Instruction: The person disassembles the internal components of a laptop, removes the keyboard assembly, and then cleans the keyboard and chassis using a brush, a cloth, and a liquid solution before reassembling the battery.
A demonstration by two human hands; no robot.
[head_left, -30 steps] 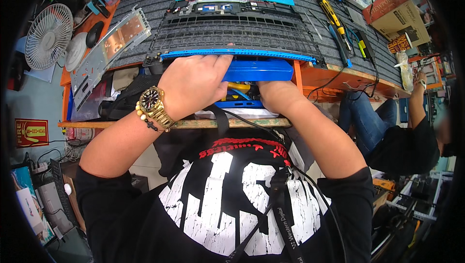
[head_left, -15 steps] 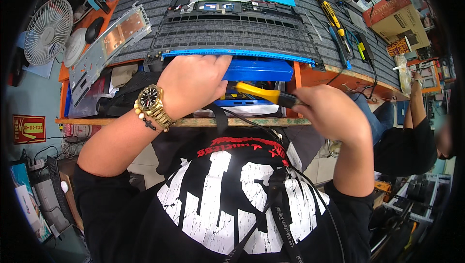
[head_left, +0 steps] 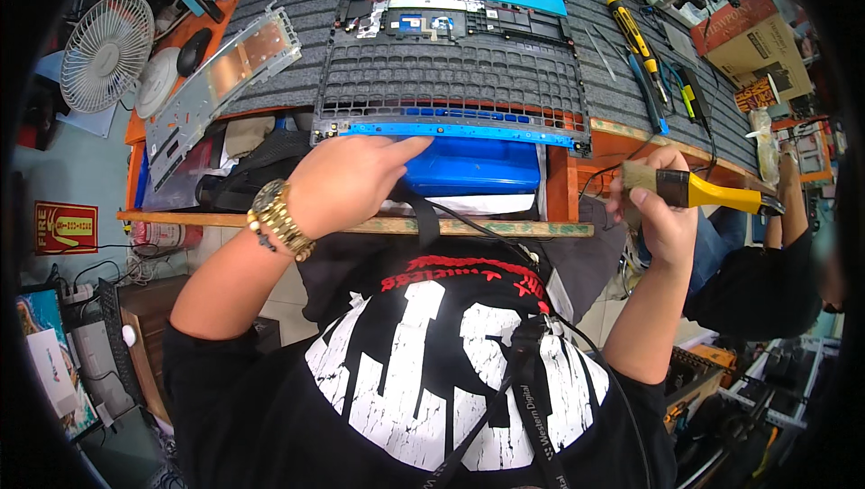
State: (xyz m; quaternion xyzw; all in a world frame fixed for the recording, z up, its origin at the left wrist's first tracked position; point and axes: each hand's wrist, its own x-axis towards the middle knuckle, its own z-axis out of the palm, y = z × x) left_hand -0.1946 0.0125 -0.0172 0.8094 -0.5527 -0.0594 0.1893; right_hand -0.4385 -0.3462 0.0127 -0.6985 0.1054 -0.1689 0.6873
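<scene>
Left hand (head_left: 347,184) at near edge of keyboard frame (head_left: 450,74); grip cannot be told. Right hand (head_left: 665,223), right of frame, grasps brush (head_left: 716,193).

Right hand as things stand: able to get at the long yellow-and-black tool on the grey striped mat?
Probably yes for reach: nothing seems to cover the long yellow-and-black tool. But the right hand has its grip taken by a yellow-handled, pale-bristled brush, which likely hinders picking up.

Brush (head_left: 707,191) yel & blk, kbd frame (head_left: 450,69) blk w/ blue strip (head_left: 487,134), bench mat (head_left: 306,2) gry-striped
</scene>
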